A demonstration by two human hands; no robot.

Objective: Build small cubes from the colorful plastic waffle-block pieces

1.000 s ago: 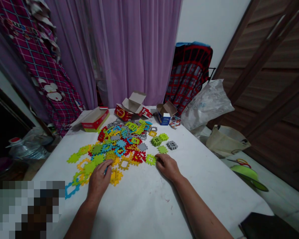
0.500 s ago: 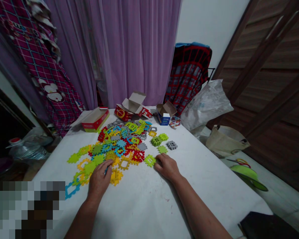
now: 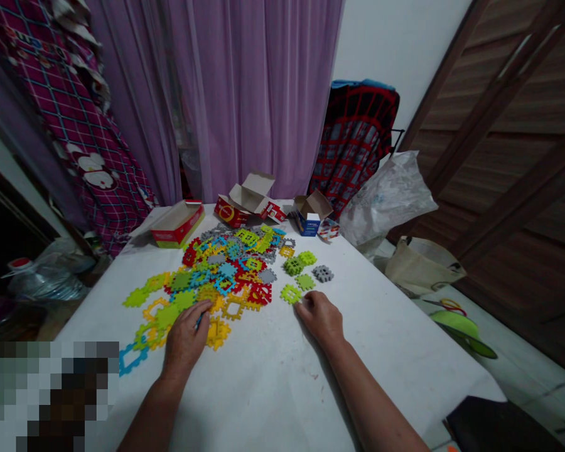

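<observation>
My left hand rests at the near edge of a pile of colourful interlocking plastic tiles. Its fingers are curled, and a sliver of a blue tile shows between thumb and forefinger. Beside those fingers lies a yellow tile. My right hand lies on the table with fingers bent, thumb and forefinger closed at the right edge of a light-green openwork tile. Just beyond are a solid green tile, a darker green stack, another bright-green tile and a grey stack.
Along the back of the white table stand a red-and-yellow box, an open red box and a blue box. A plastic bag and a cloth bag are off the right side.
The light-green tile has shifted slightly away and to the right at my right fingertips. My left hand stays nearly in place. The whole view has drifted slightly.
</observation>
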